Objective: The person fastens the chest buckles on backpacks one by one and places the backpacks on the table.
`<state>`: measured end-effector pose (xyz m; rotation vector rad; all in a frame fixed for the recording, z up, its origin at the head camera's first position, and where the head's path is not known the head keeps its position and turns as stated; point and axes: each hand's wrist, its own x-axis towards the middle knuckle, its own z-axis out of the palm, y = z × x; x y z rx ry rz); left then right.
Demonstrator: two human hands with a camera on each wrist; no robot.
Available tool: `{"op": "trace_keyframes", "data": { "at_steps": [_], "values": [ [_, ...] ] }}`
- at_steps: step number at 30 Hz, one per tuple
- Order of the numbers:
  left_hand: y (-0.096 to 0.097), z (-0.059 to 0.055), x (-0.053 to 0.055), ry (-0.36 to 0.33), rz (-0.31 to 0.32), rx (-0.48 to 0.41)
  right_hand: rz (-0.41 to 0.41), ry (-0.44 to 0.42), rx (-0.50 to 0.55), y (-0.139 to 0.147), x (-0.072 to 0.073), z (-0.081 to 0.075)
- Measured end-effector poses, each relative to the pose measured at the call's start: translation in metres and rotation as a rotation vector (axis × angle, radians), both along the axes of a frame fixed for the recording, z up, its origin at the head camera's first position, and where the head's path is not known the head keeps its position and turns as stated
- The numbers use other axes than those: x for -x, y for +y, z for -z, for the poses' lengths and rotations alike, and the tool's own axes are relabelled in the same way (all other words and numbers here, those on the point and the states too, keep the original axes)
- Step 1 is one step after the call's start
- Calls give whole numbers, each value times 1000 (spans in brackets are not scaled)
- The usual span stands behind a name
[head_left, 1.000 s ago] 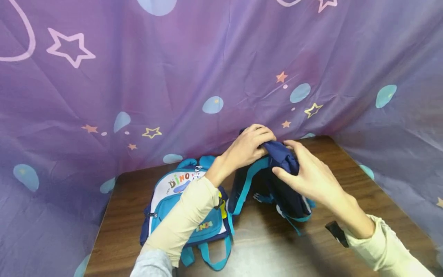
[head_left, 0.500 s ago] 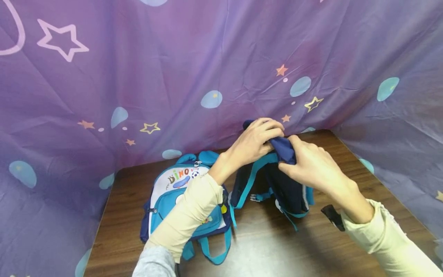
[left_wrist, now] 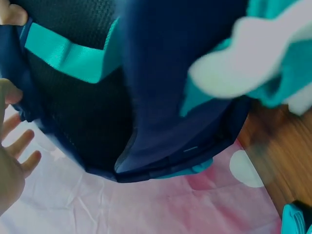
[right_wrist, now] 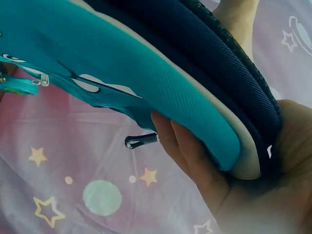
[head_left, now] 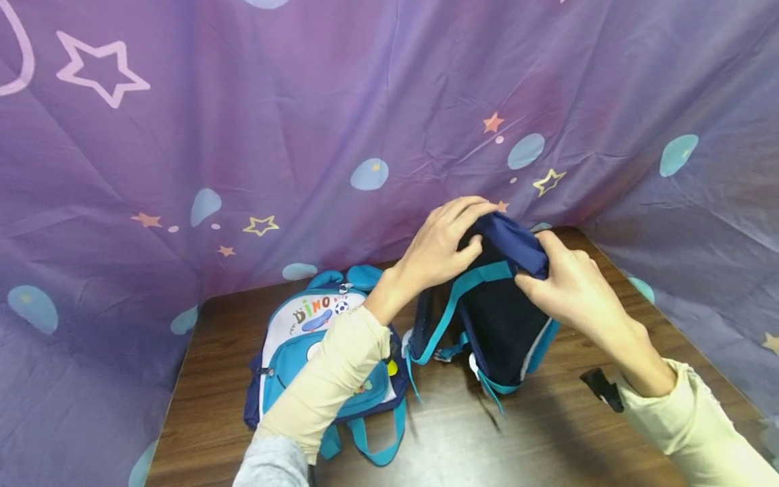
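A dark navy and teal backpack (head_left: 502, 325) stands tilted over the table, its black back panel and teal straps toward me. My right hand (head_left: 569, 281) grips its upper right edge, thumb on the near side; in the right wrist view its fingers curl round the teal front of the backpack (right_wrist: 195, 117). At the upper left edge is my left hand (head_left: 441, 243), its fingers stretched along the navy fabric and the thumb apart. The left wrist view shows the left hand's spread fingers (left_wrist: 19, 151) beside the navy rim. A zipper pull (right_wrist: 141, 141) hangs by the right fingers.
A second backpack (head_left: 328, 365), white and teal with "DINO" lettering, lies on the wooden table (head_left: 201, 379) at left, partly behind my left forearm. Its teal loop (head_left: 380, 456) points toward me. A purple patterned cloth (head_left: 304, 135) hangs behind the table.
The held backpack's upper edge has tipped up and right, showing more of its black panel. My left fingers have straightened and the thumb has spread away; the right hand keeps its grip.
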<state>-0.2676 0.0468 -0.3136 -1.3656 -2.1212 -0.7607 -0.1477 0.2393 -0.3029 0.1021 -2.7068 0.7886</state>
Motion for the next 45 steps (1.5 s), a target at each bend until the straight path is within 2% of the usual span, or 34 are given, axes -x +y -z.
{"op": "trace_keyframes", "data": {
  "at_steps": [7, 11, 14, 19, 24, 27, 32, 36, 41, 43, 45],
  "values": [
    [10, 4, 3, 19, 99, 29, -27, -40, 28, 3, -3, 1],
    [16, 4, 4, 32, 110, 15, -69, -117, -60, 5, -2, -9],
    [20, 4, 5, 29, 105, 18, -71, -178, -154, 5, 2, -24],
    [25, 8, 2, -28, 124, 41, -109, -265, -283, -1, 25, -49],
    [25, 18, 2, -145, 127, -26, -193, -403, -362, -8, 54, -58],
    [21, 26, 3, -190, 107, -91, -220, -454, -395, -11, 62, -56],
    [8, 33, 6, -243, 46, -161, -215, -423, -457, -11, 62, -47],
    [-4, 40, 6, -281, -18, -153, -216, -410, -477, -10, 59, -42],
    [-14, 51, 5, -300, -58, -133, -214, -375, -493, -7, 57, -40],
    [-15, 60, 2, -375, -80, -179, -198, -351, -486, -4, 57, -39],
    [-16, 75, -4, -531, -129, -251, -183, -332, -470, -1, 56, -38]
  ]
}}
